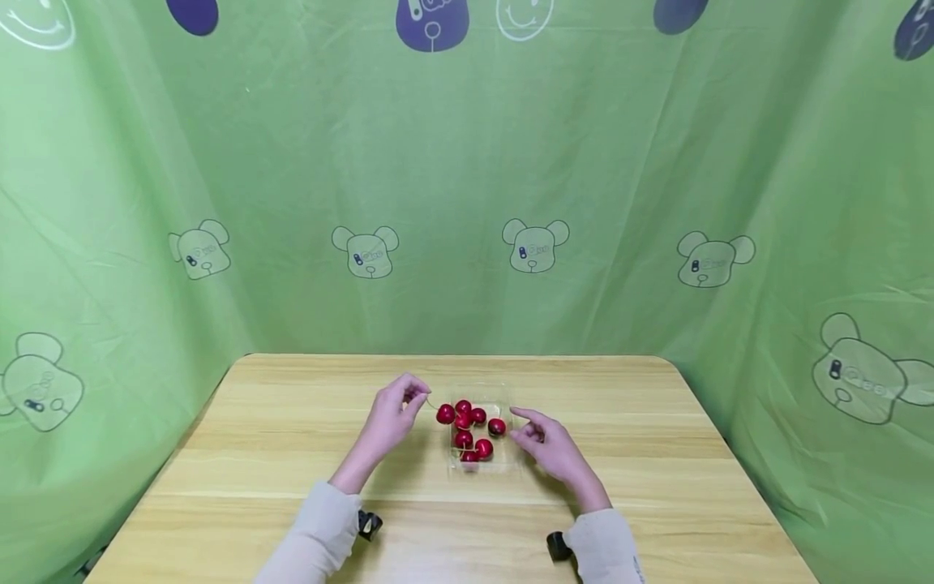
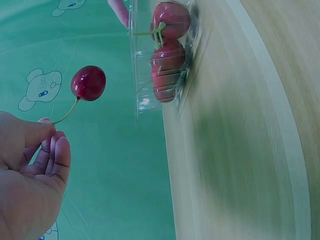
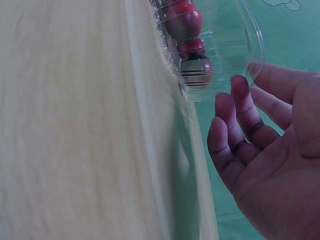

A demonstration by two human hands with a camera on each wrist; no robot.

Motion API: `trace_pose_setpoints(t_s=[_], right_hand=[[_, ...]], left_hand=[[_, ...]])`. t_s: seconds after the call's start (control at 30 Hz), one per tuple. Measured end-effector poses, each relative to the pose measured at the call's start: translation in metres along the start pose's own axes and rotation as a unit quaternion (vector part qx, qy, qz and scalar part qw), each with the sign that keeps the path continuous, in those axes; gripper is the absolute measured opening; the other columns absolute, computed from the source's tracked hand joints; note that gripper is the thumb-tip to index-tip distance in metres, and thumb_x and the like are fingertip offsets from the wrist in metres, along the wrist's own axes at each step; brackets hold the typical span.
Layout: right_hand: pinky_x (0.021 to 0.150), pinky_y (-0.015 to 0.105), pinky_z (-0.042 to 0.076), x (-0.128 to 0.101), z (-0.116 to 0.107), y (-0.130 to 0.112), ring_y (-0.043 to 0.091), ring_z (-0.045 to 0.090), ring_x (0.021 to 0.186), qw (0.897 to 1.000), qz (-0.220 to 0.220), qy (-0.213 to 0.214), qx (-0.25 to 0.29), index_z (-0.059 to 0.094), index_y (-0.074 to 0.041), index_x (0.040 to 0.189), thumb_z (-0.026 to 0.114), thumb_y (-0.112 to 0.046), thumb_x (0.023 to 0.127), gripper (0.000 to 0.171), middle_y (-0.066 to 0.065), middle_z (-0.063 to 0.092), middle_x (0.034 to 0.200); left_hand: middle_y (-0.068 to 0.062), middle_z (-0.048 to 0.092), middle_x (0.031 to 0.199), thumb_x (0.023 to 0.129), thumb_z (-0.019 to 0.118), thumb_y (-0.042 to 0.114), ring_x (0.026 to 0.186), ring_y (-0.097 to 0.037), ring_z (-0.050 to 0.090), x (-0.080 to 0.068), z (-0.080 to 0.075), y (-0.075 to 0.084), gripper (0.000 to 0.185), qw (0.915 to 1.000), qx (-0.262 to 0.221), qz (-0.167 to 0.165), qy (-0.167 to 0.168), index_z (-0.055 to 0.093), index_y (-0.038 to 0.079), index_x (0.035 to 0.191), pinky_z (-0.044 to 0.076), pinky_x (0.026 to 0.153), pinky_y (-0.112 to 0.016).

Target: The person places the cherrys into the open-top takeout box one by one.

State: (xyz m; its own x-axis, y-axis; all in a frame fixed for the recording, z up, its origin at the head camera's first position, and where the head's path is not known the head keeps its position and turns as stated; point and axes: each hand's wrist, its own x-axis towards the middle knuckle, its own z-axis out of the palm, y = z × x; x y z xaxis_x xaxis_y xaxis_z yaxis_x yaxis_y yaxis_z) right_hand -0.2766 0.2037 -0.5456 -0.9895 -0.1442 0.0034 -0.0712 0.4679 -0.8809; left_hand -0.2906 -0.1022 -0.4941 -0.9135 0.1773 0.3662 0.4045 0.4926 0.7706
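A clear plastic tray [image 1: 503,466] [image 2: 134,60] [image 3: 235,55] sits mid-table and holds several red cherries [image 1: 472,434] [image 2: 167,60] [image 3: 186,22]. My left hand [image 1: 397,410] [image 2: 35,165] pinches the thin stem of one red cherry [image 1: 446,414] [image 2: 88,83], which hangs in the air just left of the tray. My right hand [image 1: 543,438] [image 3: 265,145] hovers at the tray's right side with loosely curled fingers [image 3: 242,107] close to its wall. It holds nothing.
The wooden table [image 1: 292,454] stretches to both sides of the tray. Green printed cloth [image 1: 467,203] walls in the back and both sides. Black wrist cameras [image 1: 369,524] sit at both sleeves.
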Motion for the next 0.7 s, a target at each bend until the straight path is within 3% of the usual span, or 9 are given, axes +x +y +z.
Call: trace_pose_setpoints(t_s=[0.53, 0.7], right_hand=[[0.07, 0.022, 0.052, 0.0, -0.001, 0.0, 0.015, 0.058, 0.083, 1.0, -0.008, -0.002, -0.003, 0.056, -0.008, 0.147, 0.07, -0.013, 0.098, 0.051, 0.005, 0.065, 0.096], [0.069, 0.022, 0.052, 0.0, -0.001, -0.001, 0.015, 0.058, 0.083, 1.0, -0.009, -0.001, -0.001, 0.057, -0.007, 0.146, 0.07, -0.011, 0.098, 0.051, 0.005, 0.065, 0.095]], left_hand=[[-0.013, 0.071, 0.1, 0.1, 0.063, 0.005, 0.089, -0.014, 0.062, 0.003, 0.02, 0.0, 0.009, 0.9997, -0.018, -0.004, -0.015, 0.067, 0.007, 0.108, 0.055, 0.081, -0.024], [-0.007, 0.07, 0.097, 0.101, 0.062, 0.005, 0.089, -0.013, 0.062, 0.005, 0.026, 0.001, 0.009, 0.9994, -0.025, -0.006, -0.021, 0.066, 0.007, 0.109, 0.056, 0.082, -0.024]])
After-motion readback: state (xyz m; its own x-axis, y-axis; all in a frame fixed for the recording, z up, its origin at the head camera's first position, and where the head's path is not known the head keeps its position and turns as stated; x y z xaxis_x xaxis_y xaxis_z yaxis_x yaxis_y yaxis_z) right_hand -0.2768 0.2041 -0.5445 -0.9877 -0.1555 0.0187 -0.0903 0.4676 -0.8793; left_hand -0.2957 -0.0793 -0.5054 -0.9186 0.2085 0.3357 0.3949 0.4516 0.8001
